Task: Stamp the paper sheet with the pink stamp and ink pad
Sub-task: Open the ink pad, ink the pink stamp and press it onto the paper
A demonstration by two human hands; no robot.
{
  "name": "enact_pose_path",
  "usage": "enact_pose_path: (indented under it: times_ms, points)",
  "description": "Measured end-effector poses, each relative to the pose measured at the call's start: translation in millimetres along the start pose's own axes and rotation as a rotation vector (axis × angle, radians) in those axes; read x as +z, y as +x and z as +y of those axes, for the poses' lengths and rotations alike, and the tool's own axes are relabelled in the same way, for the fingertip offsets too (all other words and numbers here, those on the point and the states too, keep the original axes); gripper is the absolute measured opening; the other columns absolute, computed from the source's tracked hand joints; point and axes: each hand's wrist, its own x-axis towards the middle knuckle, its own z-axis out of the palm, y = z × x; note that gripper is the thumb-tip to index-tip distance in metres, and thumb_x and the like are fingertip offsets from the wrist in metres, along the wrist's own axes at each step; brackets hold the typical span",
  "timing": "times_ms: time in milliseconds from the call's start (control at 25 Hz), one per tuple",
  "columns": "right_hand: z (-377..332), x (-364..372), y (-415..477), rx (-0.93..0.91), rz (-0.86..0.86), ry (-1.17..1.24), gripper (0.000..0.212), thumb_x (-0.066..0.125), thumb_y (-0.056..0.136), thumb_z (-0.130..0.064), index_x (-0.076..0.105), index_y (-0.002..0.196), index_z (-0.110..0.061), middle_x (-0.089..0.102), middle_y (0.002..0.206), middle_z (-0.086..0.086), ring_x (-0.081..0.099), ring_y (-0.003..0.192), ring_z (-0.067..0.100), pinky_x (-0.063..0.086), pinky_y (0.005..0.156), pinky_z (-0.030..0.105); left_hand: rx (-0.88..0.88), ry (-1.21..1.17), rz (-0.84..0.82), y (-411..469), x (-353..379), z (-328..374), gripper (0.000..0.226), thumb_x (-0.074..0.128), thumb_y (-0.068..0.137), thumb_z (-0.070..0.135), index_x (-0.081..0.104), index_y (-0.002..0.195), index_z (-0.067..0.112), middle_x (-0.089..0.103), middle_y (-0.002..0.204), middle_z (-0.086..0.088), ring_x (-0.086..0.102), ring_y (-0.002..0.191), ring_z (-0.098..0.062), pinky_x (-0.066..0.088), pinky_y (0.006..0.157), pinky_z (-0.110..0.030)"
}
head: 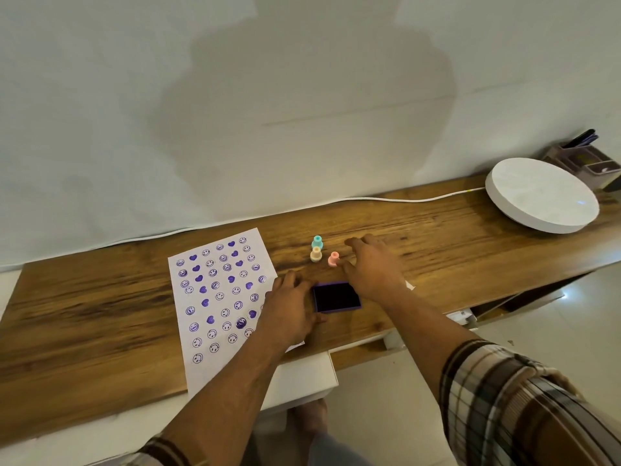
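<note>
A white paper sheet [215, 297] covered in several purple smiley and heart prints lies on the wooden desk [100, 307]. The small pink stamp [333, 258] stands upright right of the sheet. My right hand [373, 267] hovers just right of it, fingers spread, thumb tip close to the stamp's base; nothing is held. The open ink pad [336, 297], purple case with dark pad, lies in front of the stamp. My left hand [290, 307] rests flat on the sheet's right edge, touching the pad's left side.
A teal stamp [317, 241] and a cream stamp [316, 254] stand just left of the pink one. A round white disc [541, 195] with a white cable [369, 198] sits far right, a pen organiser [586, 159] behind it. A white drawer [302, 378] sits below the desk's front edge.
</note>
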Motion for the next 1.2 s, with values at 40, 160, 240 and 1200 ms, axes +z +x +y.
enact_pose_path:
  times_ms: [40, 160, 240, 1200]
  points:
    - [-7, 0, 3, -0.015, -0.014, 0.014, 0.051, 0.065, 0.099, -0.043, 0.056, 0.145, -0.024, 0.059, 0.142, 0.006, 0.052, 0.131, 0.028, 0.048, 0.105, 0.046, 0.014, 0.008, 0.006, 0, 0, 0, 0.076, 0.074, 0.077, 0.062, 0.046, 0.144, 0.038, 0.042, 0.152, 0.004, 0.037, 0.139, -0.026, 0.042, 0.112, -0.043]
    - [-17, 7, 6, -0.034, -0.06, 0.01, 0.041, 0.064, 0.101, -0.034, 0.061, 0.141, -0.024, 0.064, 0.136, 0.005, 0.055, 0.124, 0.027, 0.05, 0.101, 0.045, 0.082, 0.018, 0.0, -2, -3, -9, 0.078, 0.072, 0.079, 0.062, 0.044, 0.147, 0.036, 0.042, 0.15, 0.005, 0.037, 0.137, -0.022, 0.041, 0.108, -0.037]
    - [-17, 10, 6, -0.025, -0.064, 0.011, 0.033, 0.066, 0.1, -0.025, 0.066, 0.133, -0.023, 0.068, 0.129, 0.005, 0.058, 0.119, 0.026, 0.051, 0.097, 0.043, 0.133, 0.009, -0.007, -5, -6, -17, 0.081, 0.072, 0.079, 0.063, 0.042, 0.149, 0.035, 0.042, 0.152, 0.007, 0.038, 0.136, -0.02, 0.039, 0.108, -0.034]
    - [-19, -2, -13, 0.26, 0.06, 0.76, 0.026, 0.076, 0.095, -0.028, 0.074, 0.121, -0.025, 0.076, 0.113, -0.006, 0.068, 0.101, 0.013, 0.055, 0.085, 0.033, 0.018, -0.349, 0.114, -23, -48, -6, 0.077, 0.077, 0.081, 0.054, 0.044, 0.149, 0.037, 0.055, 0.15, 0.008, 0.053, 0.133, -0.015, 0.048, 0.107, -0.036]
